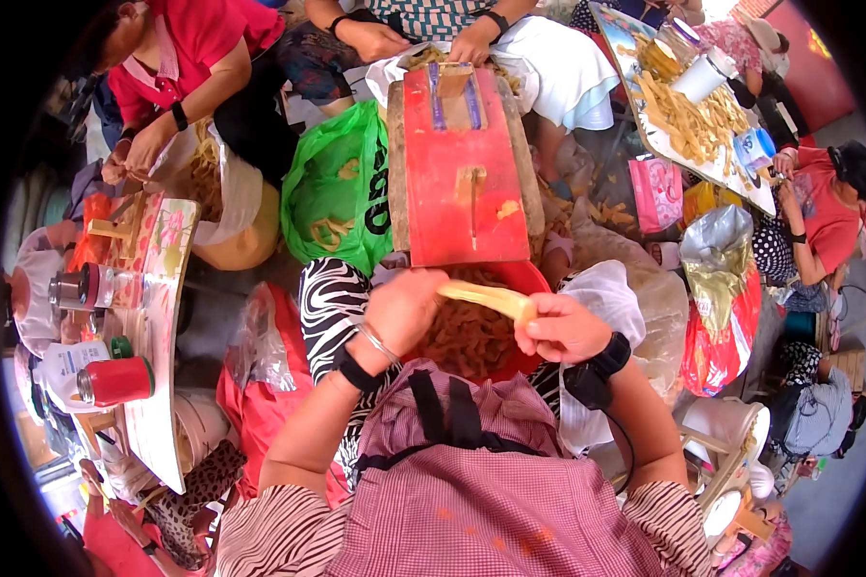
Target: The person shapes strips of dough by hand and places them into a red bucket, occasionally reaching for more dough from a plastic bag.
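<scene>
A pale yellow, slightly crinkled strip (485, 297) is stretched between my two hands, above my lap. My right hand (568, 329) is closed, pinching its thicker end between thumb and fingers. At the strip's other end my left hand (409, 310) is closed round it; the fingertips are slightly smeared and partly hidden. Below the strip sits a red basin (529, 279) holding many brownish-orange pieces. Just beyond it stands a red board (457, 226) with a small wooden block (471, 185) and a thin upright piece fixed to it.
A green plastic bag (332, 183) with a few yellow strips lies left of the board. Tables with bottles, such as a red jar (115, 380), and heaped strips (688, 115) flank me. Opposite sits a person (433, 29); another in red (192, 67) works at the far left.
</scene>
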Motion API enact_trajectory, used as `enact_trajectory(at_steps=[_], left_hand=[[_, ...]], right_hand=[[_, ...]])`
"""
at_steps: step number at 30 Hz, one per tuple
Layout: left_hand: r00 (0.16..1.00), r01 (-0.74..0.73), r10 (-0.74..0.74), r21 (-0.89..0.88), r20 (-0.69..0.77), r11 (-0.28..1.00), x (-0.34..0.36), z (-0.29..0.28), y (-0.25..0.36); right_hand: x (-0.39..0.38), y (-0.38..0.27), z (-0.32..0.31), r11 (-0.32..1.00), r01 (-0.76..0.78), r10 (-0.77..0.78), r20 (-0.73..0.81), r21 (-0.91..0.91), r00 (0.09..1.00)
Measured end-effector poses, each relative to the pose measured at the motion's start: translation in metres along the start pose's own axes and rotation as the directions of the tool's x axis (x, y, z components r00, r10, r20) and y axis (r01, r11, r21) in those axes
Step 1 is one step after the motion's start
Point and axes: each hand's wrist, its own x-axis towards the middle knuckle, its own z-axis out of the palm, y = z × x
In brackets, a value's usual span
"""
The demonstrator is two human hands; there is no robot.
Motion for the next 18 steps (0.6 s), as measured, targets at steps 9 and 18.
enact_trajectory(at_steps=[9, 18], left_hand=[[0.752, 0.649, -0.149, -0.761, 0.641, 0.002, -0.017, 0.003, 0.035], [0.933, 0.329, -0.147, -0.620, 0.327, 0.712, -0.020, 0.021, 0.051]], right_hand=[[0.016, 0.027, 0.019, 0.643, 0.194, -0.373, -0.082, -0.740, 0.924], [0.012, 0.039, 0.009, 0.990, 0.045, -0.002, -0.310, 0.131, 0.951]])
